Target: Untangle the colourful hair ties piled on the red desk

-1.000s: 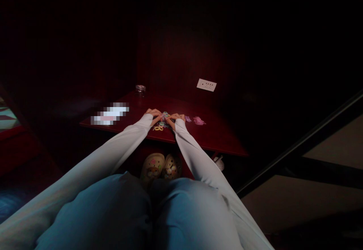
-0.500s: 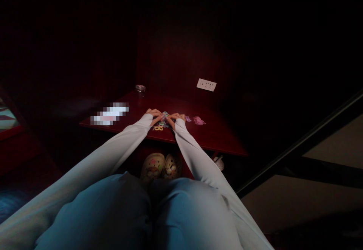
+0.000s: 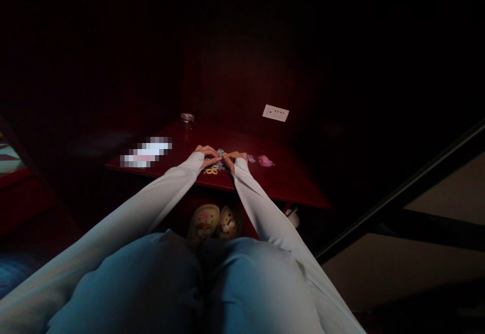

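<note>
Both hands meet over a small heap of coloured loops that look like hair ties near the front edge of the dark red table. My left hand comes in from the left with bent fingers, thumb and fingertips drawn together at the heap. From the other side, my right hand has its fingers curled and thumb close to them, nearly touching the left fingertips. Whatever is pinched there is too small to name. Yellow loops lie just below the hands. Pink loops and a purple clump rest right of them.
A clear lidded jar stands at the back left. Further forward on the left lies a bright, pixelated flat object. A white wall socket is behind the table. Under it are my clog-like shoes.
The hands have stayed over the heap, with small finger movements. A pale, sheer-looking patch between the fingertips has shrunk, and more coloured loops show there. Other things look the same.
</note>
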`<control>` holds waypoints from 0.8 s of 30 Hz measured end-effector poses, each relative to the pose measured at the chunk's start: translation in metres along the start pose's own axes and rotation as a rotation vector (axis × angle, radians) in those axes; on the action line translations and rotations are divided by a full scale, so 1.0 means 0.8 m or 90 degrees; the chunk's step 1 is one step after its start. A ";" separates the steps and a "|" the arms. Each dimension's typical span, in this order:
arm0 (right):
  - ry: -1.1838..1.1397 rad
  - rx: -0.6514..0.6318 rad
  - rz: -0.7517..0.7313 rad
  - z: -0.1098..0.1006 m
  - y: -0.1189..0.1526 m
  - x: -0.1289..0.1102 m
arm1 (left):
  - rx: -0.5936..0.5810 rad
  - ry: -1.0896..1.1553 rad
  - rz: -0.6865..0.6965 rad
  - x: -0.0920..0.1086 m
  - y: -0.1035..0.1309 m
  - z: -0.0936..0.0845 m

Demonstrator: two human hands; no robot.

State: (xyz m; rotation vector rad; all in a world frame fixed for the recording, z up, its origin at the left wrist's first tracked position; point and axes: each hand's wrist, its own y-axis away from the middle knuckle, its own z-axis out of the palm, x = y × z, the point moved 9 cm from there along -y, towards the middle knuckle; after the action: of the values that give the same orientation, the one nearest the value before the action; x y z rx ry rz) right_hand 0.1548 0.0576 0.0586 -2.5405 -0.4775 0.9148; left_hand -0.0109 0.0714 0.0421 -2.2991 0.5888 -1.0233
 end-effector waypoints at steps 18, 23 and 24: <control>0.115 0.244 0.244 -0.115 0.012 0.108 | -0.029 -0.048 -0.037 0.005 0.004 -0.010; 0.151 0.228 0.253 -0.125 0.010 0.133 | -0.066 -0.073 -0.061 0.006 0.006 -0.005; 0.164 0.212 0.236 -0.122 0.006 0.133 | -0.073 -0.074 -0.059 0.007 0.007 -0.004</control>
State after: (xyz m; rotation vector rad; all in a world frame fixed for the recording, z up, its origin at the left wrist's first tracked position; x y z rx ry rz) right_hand 0.2973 0.0760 0.0693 -2.4200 0.2154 0.6985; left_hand -0.0110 0.0632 0.0436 -2.4885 0.5097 -0.9117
